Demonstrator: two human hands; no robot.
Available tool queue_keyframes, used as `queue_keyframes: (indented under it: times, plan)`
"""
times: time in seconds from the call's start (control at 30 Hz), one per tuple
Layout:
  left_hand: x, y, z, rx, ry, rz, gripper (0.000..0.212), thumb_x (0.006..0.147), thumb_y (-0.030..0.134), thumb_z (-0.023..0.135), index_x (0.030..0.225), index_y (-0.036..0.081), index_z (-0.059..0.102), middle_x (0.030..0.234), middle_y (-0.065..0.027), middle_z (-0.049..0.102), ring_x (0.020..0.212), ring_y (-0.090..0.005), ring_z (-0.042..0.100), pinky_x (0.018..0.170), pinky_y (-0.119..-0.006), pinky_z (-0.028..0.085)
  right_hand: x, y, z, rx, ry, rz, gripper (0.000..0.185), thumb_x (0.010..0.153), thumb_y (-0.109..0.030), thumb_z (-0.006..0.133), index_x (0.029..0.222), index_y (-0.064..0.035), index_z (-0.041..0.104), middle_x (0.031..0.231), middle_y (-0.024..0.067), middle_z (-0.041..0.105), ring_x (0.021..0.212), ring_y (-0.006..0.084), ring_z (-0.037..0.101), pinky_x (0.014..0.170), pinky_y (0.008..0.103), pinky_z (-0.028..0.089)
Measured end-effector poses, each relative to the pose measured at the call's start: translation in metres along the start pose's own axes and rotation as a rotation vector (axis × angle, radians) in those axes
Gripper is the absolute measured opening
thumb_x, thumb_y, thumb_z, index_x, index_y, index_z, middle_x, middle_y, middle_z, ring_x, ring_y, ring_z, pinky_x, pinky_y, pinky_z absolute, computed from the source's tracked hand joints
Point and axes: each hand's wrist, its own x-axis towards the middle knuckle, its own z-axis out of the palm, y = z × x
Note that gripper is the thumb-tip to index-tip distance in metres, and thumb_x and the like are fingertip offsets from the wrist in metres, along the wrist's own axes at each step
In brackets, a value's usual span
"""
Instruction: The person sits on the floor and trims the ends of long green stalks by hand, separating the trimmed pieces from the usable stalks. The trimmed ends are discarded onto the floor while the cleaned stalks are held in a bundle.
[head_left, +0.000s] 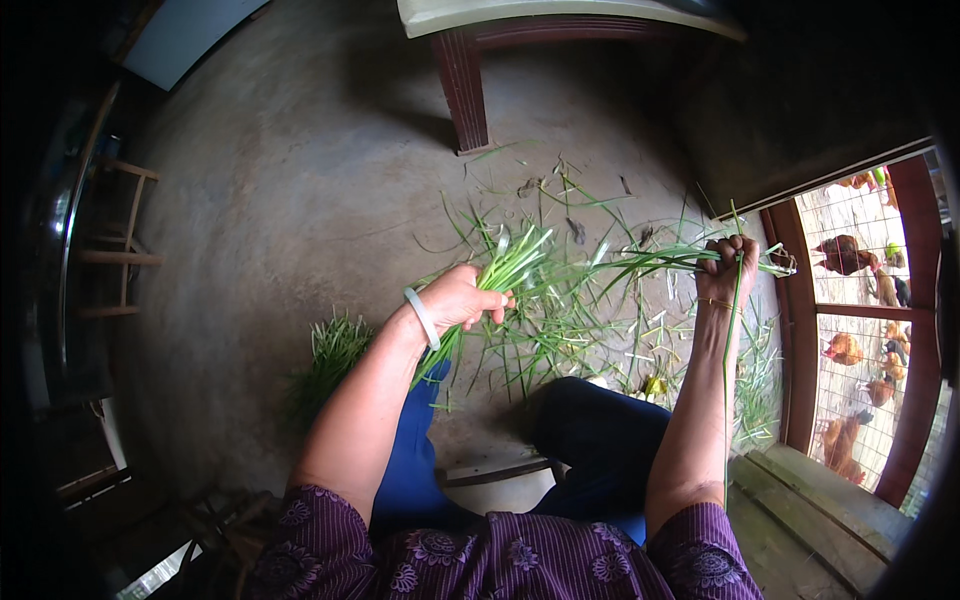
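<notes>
My left hand is closed around a bunch of green leafy stalks, probably garlic chives, with the pale ends pointing up and away from me. A jade-like bangle circles that wrist. Out to the right, my right hand is a fist around a smaller clump of long green leaves; one long strand trails down along the forearm. Loose leaves and pale scraps litter the concrete floor between and below my hands. A thick pile of green stalks lies beside my left forearm.
A table with a dark red leg stands ahead. At right, chickens show behind a wire-mesh panel with a red-brown frame. Wooden planks lie near my right elbow. A wooden stool frame is at far left.
</notes>
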Motion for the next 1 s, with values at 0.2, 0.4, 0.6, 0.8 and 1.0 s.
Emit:
queue_keyframes:
  times: [0.2, 0.4, 0.6, 0.8, 1.0]
  plan:
    - [0.01, -0.006, -0.002, -0.03, 0.129, -0.051, 0.016, 0.081, 0.01, 0.055, 0.089, -0.004, 0.057, 0.064, -0.0048, 0.055, 0.042, -0.0051, 0.038, 0.037, -0.021, 0.029, 0.0, 0.006, 0.002, -0.033, 0.024, -0.005, 0.02, 0.081, -0.023, 0.052, 0.065, -0.0145, 0.043, 0.048, -0.0057, 0.031, 0.041, 0.0072, 0.025, 0.036, 0.0225, 0.017]
    - [0.007, -0.002, 0.002, -0.086, 0.119, 0.005, 0.017, 0.083, 0.012, 0.056, 0.089, -0.004, 0.056, 0.054, 0.0006, 0.048, 0.042, -0.0053, 0.037, 0.039, -0.022, 0.031, 0.002, 0.002, -0.001, -0.061, 0.058, -0.019, 0.019, 0.081, -0.023, 0.052, 0.066, -0.0149, 0.043, 0.049, -0.0062, 0.03, 0.042, 0.0071, 0.026, 0.037, 0.0224, 0.018]
    - [-0.004, 0.007, -0.019, -0.351, 0.053, 0.062, 0.023, 0.084, 0.018, 0.057, 0.093, -0.003, 0.056, 0.052, 0.0023, 0.044, 0.041, -0.0054, 0.034, 0.045, -0.024, 0.036, 0.008, -0.012, -0.011, -0.056, 0.109, -0.099, 0.018, 0.08, -0.024, 0.053, 0.067, -0.0154, 0.043, 0.05, -0.0068, 0.03, 0.042, 0.0068, 0.026, 0.038, 0.0225, 0.019]
    - [-0.022, 0.018, -0.04, -0.475, 0.038, 0.114, 0.02, 0.089, 0.021, 0.05, 0.089, 0.002, 0.055, 0.049, 0.0045, 0.039, 0.04, -0.006, 0.032, 0.049, -0.024, 0.034, 0.007, -0.024, -0.019, -0.153, 0.15, -0.196, 0.017, 0.084, -0.026, 0.05, 0.072, -0.0159, 0.045, 0.051, -0.0068, 0.033, 0.043, 0.0061, 0.031, 0.039, 0.0217, 0.024]
    - [-0.02, 0.021, -0.029, -0.424, 0.004, 0.147, 0.019, 0.088, 0.018, 0.053, 0.088, -0.001, 0.054, 0.049, 0.0028, 0.04, 0.04, -0.0061, 0.034, 0.046, -0.024, 0.035, 0.009, -0.016, -0.018, -0.238, 0.143, -0.177, 0.017, 0.085, -0.026, 0.051, 0.075, -0.012, 0.05, 0.052, -0.0043, 0.037, 0.041, 0.0069, 0.032, 0.037, 0.022, 0.022]
